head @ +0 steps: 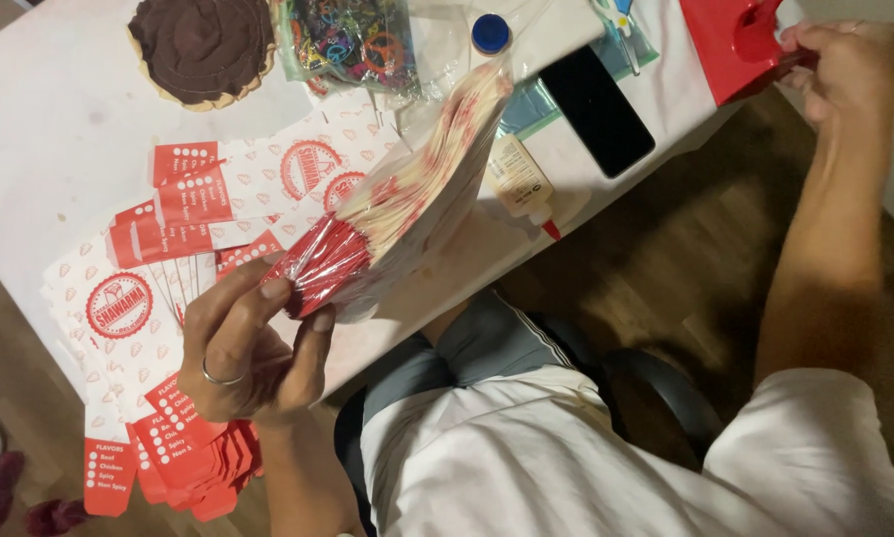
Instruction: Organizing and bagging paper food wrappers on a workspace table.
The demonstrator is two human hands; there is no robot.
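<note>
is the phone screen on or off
Off. The phone lies flat on the table with a plain black, unlit screen, between the glue bottle and the red bag.
</note>
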